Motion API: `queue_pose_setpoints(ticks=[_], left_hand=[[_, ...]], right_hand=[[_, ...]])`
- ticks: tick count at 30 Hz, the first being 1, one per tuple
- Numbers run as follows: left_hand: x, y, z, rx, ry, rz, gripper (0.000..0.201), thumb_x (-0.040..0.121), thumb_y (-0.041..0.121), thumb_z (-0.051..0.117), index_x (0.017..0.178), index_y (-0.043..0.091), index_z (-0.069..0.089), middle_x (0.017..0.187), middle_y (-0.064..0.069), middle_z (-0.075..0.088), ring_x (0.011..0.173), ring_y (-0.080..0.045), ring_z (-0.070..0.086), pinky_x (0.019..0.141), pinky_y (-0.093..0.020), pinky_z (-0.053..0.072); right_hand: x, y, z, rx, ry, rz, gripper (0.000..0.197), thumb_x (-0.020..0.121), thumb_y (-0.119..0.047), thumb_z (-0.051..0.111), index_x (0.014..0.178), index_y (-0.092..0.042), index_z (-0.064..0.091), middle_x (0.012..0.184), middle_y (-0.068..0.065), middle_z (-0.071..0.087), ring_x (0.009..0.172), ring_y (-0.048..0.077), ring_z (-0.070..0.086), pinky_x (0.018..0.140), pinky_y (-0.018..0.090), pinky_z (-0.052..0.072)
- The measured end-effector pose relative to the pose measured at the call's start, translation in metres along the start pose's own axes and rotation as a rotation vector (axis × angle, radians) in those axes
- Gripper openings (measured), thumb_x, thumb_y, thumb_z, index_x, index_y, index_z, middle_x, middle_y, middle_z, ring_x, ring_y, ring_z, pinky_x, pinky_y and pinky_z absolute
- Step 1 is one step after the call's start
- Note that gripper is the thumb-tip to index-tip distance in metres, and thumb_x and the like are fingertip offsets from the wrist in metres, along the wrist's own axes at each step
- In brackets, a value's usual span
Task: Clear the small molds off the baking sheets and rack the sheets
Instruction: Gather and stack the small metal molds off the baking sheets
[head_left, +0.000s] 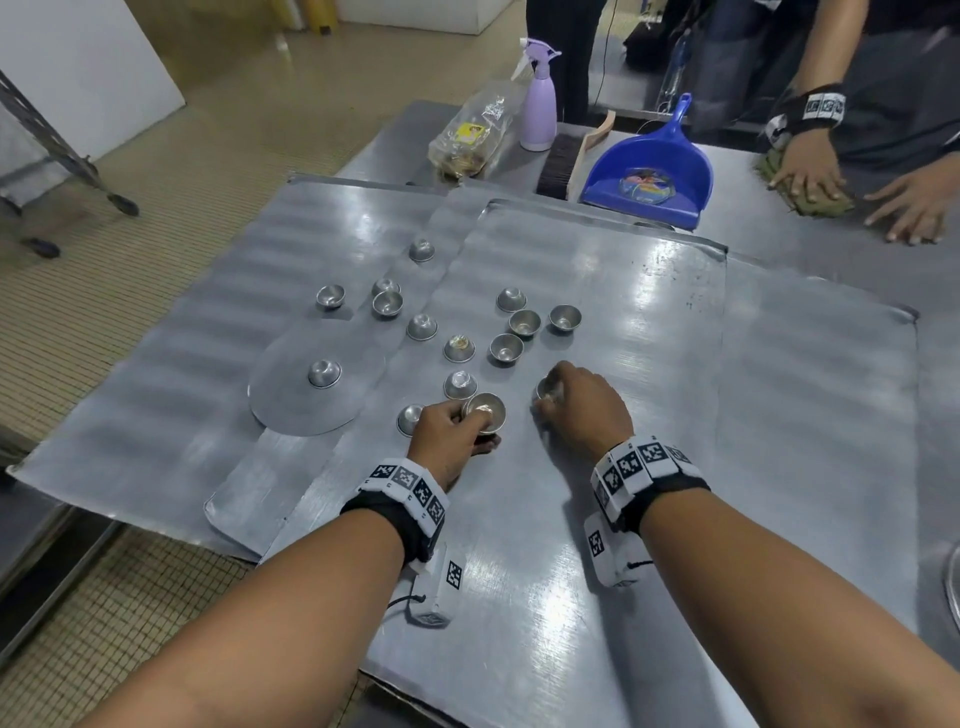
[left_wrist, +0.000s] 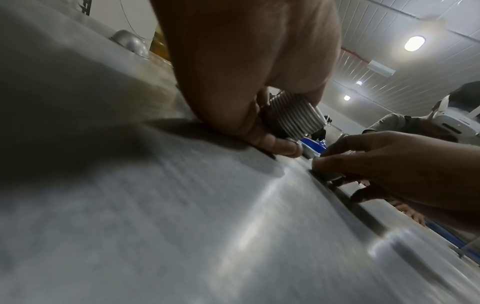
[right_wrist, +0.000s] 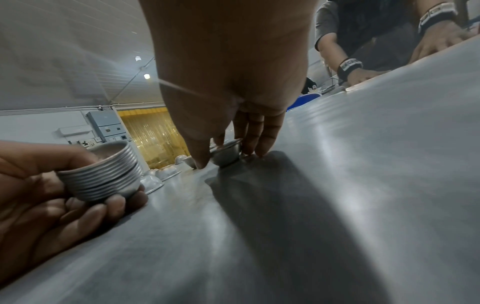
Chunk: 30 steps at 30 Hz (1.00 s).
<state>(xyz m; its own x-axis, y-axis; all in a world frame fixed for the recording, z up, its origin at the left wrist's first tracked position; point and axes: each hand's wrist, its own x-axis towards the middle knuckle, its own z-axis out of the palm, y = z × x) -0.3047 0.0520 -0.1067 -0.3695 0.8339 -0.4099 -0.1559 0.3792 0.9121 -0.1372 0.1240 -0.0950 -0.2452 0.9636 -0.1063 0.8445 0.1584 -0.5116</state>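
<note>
Left hand (head_left: 448, 427): curled round a nested stack of molds (right_wrist: 103, 176), thumb on the rim, fingertips under the base, low over the near baking sheet (head_left: 519, 571).
Right hand (head_left: 582, 405): fingers (right_wrist: 255, 142) bent down, closed on a single mold (right_wrist: 226, 153) sitting upright on the same sheet.
Step in hand: lift straight up, keep mouth up, drop squarely into the stack; tilt stack toward the incoming mold to avoid jamming.
Loose molds (head_left: 509, 322): scattered beyond both hands, some upright, some inverted; flip the inverted ones before nesting.
Far sheet (head_left: 156, 364): to the left, partly under the near one, carrying several more molds.
Racking: not yet possible.
</note>
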Motion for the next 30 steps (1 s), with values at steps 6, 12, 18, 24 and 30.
queue_pose_setpoints(ticks=[6, 12, 18, 24, 30], left_hand=[[-0.002, 0.003, 0.002, 0.009, 0.006, -0.004, 0.010, 0.092, -0.001, 0.061, 0.092, -0.005, 0.069, 0.085, -0.021, 0.067, 0.064, -0.026, 0.070, 0.081, -0.047, 0.061], [-0.007, 0.008, 0.003, -0.004, 0.025, -0.017, 0.018, 0.092, 0.001, 0.062, 0.101, -0.014, 0.066, 0.087, -0.022, 0.067, 0.065, -0.024, 0.071, 0.083, -0.048, 0.061], [-0.006, 0.018, 0.001, -0.061, 0.049, -0.076, 0.010, 0.091, 0.002, 0.061, 0.095, -0.004, 0.068, 0.088, -0.024, 0.067, 0.068, -0.027, 0.069, 0.075, -0.038, 0.060], [-0.018, 0.026, -0.003, -0.331, 0.029, -0.109, 0.034, 0.091, 0.037, 0.068, 0.092, 0.003, 0.075, 0.088, -0.016, 0.074, 0.080, -0.025, 0.072, 0.079, -0.041, 0.059], [-0.026, 0.027, -0.030, -0.313, 0.102, -0.071, 0.034, 0.073, 0.039, 0.077, 0.083, 0.007, 0.078, 0.088, -0.021, 0.066, 0.080, -0.031, 0.062, 0.078, -0.047, 0.049]], right_hand=[[-0.022, 0.011, 0.004, 0.057, -0.017, 0.021, 0.055, 0.088, -0.035, 0.065, 0.137, -0.015, 0.054, 0.126, 0.009, 0.061, 0.114, 0.029, 0.057, 0.090, 0.035, 0.045], [-0.044, 0.005, -0.001, 0.276, 0.013, -0.024, 0.046, 0.086, -0.036, 0.068, 0.128, -0.023, 0.057, 0.112, 0.001, 0.069, 0.101, 0.023, 0.063, 0.085, 0.034, 0.050], [-0.050, -0.016, -0.010, 0.357, 0.050, -0.161, 0.055, 0.087, -0.041, 0.073, 0.136, -0.025, 0.052, 0.114, -0.003, 0.069, 0.085, 0.015, 0.059, 0.080, 0.031, 0.049], [-0.049, -0.048, -0.004, 0.318, 0.028, -0.261, 0.054, 0.087, -0.047, 0.071, 0.133, -0.029, 0.051, 0.107, -0.002, 0.072, 0.087, 0.022, 0.066, 0.075, 0.036, 0.051], [-0.041, -0.071, 0.015, 0.266, -0.080, -0.329, 0.065, 0.084, -0.054, 0.070, 0.141, -0.032, 0.048, 0.123, -0.002, 0.069, 0.108, 0.020, 0.063, 0.084, 0.034, 0.049]])
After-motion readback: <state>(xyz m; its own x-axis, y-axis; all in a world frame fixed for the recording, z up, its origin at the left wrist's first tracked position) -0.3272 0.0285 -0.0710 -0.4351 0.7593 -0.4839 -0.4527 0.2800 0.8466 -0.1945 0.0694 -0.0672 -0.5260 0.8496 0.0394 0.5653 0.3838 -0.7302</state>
